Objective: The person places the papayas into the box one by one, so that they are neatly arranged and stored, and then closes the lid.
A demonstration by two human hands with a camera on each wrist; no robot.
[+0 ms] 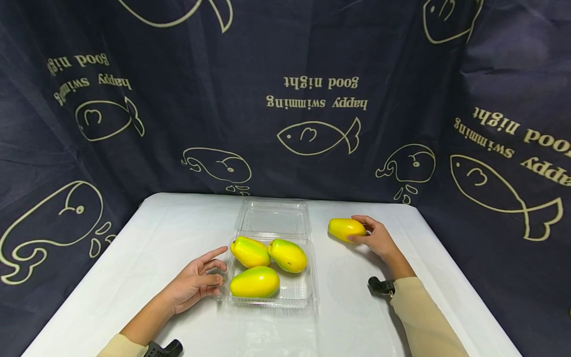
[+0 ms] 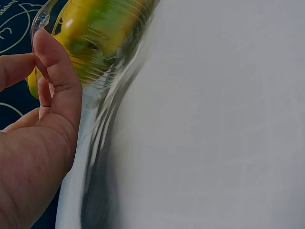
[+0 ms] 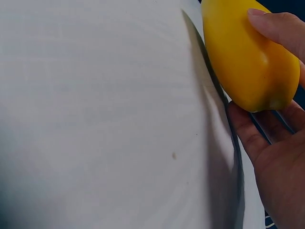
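A clear plastic container (image 1: 296,292) stands with its lid (image 1: 272,218) folded back, holding three yellow-green mangoes, one in front (image 1: 255,282) and two behind (image 1: 250,252) (image 1: 287,256). At its left edge my left hand (image 1: 194,282) pinches the rim between thumb and fingers, the index finger stretched out. The left wrist view has the left hand (image 2: 47,129) at the rim, with mangoes (image 2: 100,28) behind the clear wall. To the right of the container my right hand (image 1: 376,240) grips a yellow mango (image 1: 343,228). In the right wrist view the thumb and fingers of that hand (image 3: 281,157) lie round the mango (image 3: 248,57).
A white cloth (image 1: 187,223) covers the table. Dark blue curtains (image 1: 250,114) with fish and whale drawings hang behind it and at both sides. The raised lid lies towards the back edge, left of the gripped mango.
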